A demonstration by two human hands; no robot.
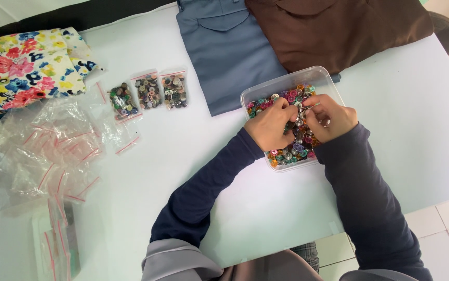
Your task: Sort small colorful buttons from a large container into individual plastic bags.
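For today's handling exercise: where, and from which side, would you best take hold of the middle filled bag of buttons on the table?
Probably pinch the middle bag at its flat top edge by the red seal strip, coming from the far side. The buttons bulge lower down, and filled bags crowd both sides.

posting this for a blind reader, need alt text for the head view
Both hands, the left hand and right hand, pick among colourful buttons in a clear plastic tub on a white table. Three small filled bags of buttons lie left, beside empty bags.
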